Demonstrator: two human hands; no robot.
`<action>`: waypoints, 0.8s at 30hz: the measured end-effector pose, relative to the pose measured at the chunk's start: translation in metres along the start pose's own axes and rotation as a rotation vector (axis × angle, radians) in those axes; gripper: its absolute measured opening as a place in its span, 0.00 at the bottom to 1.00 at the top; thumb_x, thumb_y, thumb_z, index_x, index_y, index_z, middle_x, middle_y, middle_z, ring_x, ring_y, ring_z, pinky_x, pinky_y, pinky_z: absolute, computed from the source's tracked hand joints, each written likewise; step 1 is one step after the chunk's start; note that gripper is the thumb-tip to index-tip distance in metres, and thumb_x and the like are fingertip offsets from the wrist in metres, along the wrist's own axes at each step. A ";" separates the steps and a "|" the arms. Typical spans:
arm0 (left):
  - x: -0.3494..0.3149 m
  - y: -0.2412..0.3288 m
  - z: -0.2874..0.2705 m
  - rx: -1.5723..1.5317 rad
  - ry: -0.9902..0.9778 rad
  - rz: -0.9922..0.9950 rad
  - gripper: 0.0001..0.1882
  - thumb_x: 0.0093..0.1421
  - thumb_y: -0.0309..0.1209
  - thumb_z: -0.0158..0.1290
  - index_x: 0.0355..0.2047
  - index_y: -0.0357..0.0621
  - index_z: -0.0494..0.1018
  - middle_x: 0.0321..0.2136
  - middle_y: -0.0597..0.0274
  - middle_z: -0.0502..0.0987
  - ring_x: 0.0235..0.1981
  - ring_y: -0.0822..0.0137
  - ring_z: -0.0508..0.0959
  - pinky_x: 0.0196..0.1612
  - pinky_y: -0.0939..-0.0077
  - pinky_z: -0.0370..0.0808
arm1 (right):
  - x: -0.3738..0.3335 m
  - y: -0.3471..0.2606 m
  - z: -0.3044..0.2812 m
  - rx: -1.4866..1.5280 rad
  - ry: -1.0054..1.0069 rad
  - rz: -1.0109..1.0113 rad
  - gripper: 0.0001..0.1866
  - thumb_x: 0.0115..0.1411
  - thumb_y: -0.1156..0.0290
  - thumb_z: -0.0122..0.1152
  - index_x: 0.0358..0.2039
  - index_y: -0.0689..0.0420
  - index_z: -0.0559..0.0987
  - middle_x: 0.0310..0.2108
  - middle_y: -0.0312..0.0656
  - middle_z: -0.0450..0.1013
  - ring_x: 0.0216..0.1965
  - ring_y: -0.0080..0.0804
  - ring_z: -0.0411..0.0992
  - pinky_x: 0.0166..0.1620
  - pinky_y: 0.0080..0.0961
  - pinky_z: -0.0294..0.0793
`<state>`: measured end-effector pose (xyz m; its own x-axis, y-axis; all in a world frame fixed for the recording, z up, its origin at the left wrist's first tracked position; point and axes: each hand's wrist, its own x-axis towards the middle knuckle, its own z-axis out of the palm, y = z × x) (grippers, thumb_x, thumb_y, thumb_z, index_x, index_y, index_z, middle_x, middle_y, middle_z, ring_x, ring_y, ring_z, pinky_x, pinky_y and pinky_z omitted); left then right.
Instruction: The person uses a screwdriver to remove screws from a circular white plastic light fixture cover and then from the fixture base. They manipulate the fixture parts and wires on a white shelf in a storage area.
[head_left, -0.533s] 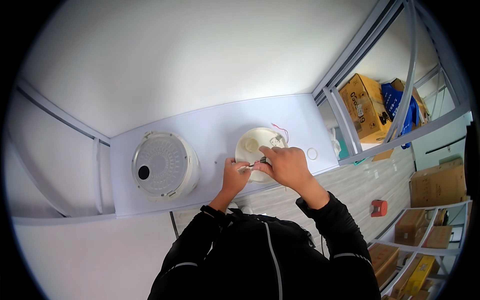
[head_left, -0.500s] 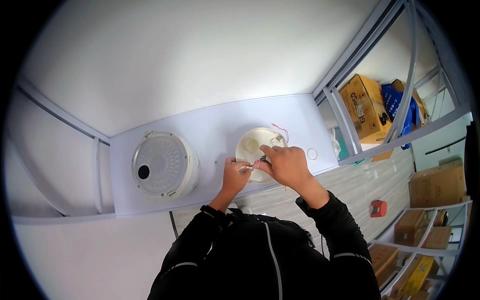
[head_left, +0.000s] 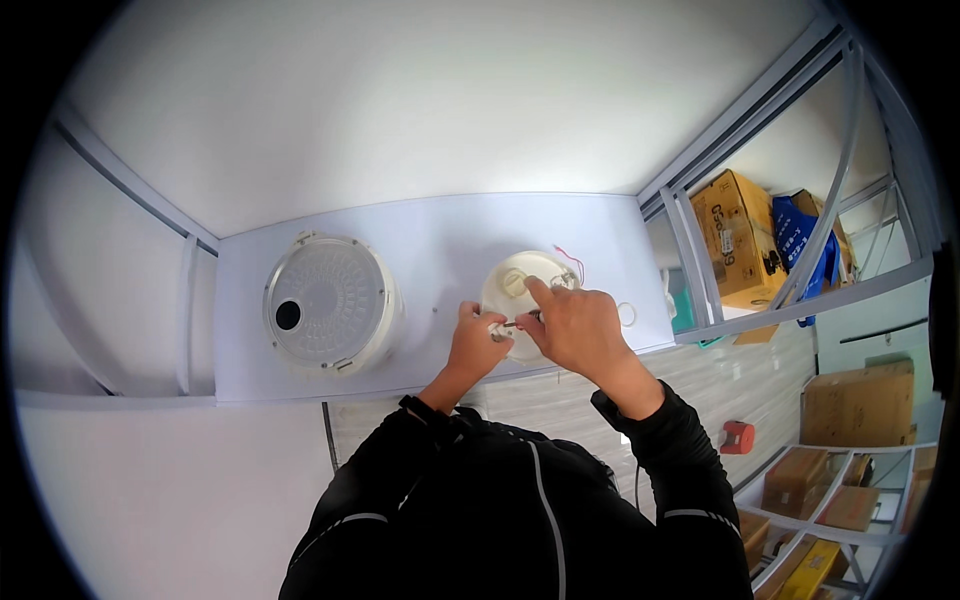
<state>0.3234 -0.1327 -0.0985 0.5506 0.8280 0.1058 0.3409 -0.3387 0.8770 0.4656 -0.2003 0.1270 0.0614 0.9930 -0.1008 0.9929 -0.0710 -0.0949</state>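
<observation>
A white round plastic housing (head_left: 527,347) lies on the grey-white table, with a pale round cap-like part (head_left: 514,282) inside it and a thin red wire (head_left: 573,257) trailing from its far right side. My left hand (head_left: 477,342) is at its near left rim, thumb and finger pinched on a small piece too tiny to make out. In my right hand (head_left: 578,325), curled over the housing, is a small dark tool with a thin shaft (head_left: 512,324), its tip pointing toward my left fingertips. The right index finger reaches toward the pale cap. My fingers hide part of the housing.
On the left of the table (head_left: 440,225) stands a large white round appliance (head_left: 330,300) with a black circle on top. A thin white ring (head_left: 627,314) lies right of the housing. Grey frame posts (head_left: 697,260), cardboard boxes (head_left: 735,235) and a red stool (head_left: 738,437) are farther right.
The view has shifted slightly. My left fingers have turned at the rim, and the thin shaft now shows between my hands. The right hand keeps its place over the housing.
</observation>
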 end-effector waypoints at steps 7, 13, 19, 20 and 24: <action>-0.001 0.002 0.004 0.014 0.019 -0.055 0.18 0.48 0.30 0.71 0.41 0.44 0.84 0.51 0.46 0.70 0.47 0.44 0.80 0.50 0.56 0.81 | -0.016 0.006 0.008 0.050 0.289 -0.141 0.31 0.63 0.59 0.69 0.61 0.59 0.71 0.35 0.48 0.75 0.34 0.45 0.81 0.30 0.39 0.76; 0.000 0.005 0.005 0.026 0.016 -0.065 0.18 0.48 0.30 0.71 0.41 0.43 0.84 0.50 0.47 0.70 0.46 0.45 0.80 0.50 0.56 0.81 | -0.010 0.007 0.014 0.109 0.284 -0.231 0.29 0.63 0.59 0.70 0.58 0.59 0.71 0.35 0.48 0.75 0.33 0.45 0.81 0.31 0.37 0.77; -0.002 -0.004 0.009 0.010 0.029 -0.057 0.18 0.49 0.30 0.71 0.42 0.44 0.84 0.49 0.47 0.70 0.45 0.45 0.80 0.49 0.57 0.80 | -0.002 -0.008 -0.001 -0.096 -0.067 0.063 0.28 0.62 0.61 0.72 0.57 0.59 0.71 0.35 0.47 0.76 0.31 0.43 0.81 0.30 0.35 0.76; -0.003 -0.005 0.009 0.003 0.030 -0.056 0.18 0.49 0.31 0.71 0.42 0.44 0.84 0.49 0.48 0.70 0.45 0.46 0.79 0.49 0.57 0.80 | -0.004 -0.007 0.003 -0.070 0.047 0.008 0.28 0.62 0.61 0.72 0.57 0.59 0.71 0.34 0.46 0.76 0.30 0.43 0.80 0.29 0.34 0.76; -0.005 0.000 0.008 0.000 0.036 -0.058 0.19 0.49 0.31 0.72 0.42 0.44 0.85 0.48 0.48 0.70 0.45 0.47 0.79 0.49 0.58 0.80 | -0.007 0.010 0.023 0.089 0.430 -0.278 0.30 0.63 0.59 0.70 0.59 0.59 0.70 0.30 0.44 0.75 0.26 0.38 0.78 0.27 0.32 0.74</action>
<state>0.3269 -0.1406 -0.1031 0.5023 0.8617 0.0719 0.3714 -0.2901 0.8820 0.4724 -0.2098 0.1044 -0.1490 0.9232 0.3541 0.9662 0.2122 -0.1465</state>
